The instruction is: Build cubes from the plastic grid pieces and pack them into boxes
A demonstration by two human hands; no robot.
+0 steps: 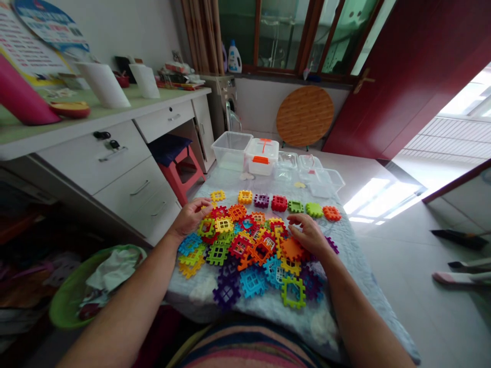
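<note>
A heap of plastic interlocking tiles [241, 244] in many colours lies on the cloth-covered table, most with window-like openings. My left hand [191, 217] is at the heap's far left edge, its fingers loosely bent beside a yellow tile and close to a green tile [206, 228]. Over the right side is my right hand [308, 232], fingers curved and apart, next to a solid orange tile [292, 249]. Beyond the heap, a loose row holds yellow [245, 197], purple [261, 200], red [279, 203], green and orange-red [332, 213] pieces.
Clear plastic boxes stand at the table's far end, including an open bin [232, 148] and a lidded box [262, 156] with orange clasps. A white drawer desk [123, 168] and pink stool [181, 174] are at left. A green basket [63, 301] holds cloth.
</note>
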